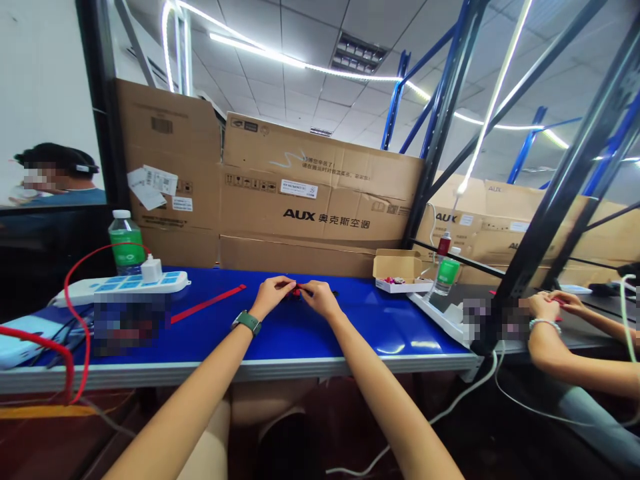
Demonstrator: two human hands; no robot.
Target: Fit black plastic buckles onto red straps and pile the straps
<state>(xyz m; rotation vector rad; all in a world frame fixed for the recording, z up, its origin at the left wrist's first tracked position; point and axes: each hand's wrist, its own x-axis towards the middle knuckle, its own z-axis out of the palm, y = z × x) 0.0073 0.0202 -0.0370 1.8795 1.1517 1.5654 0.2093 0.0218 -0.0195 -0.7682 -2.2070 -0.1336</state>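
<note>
Left hand point(270, 297) and right hand point(320, 298) meet, fingertips pinching a red piece point(297, 291) above the blue bench point(400, 327). Open box point(397, 268) of small parts sits to the right.

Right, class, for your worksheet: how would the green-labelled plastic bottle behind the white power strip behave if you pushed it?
The plastic bottle would probably tip fairly easily, since it stands upright and is tall and narrow. Once down, its round body would likely roll. Its smooth sides might also feel a little slippery in the hand.
</note>
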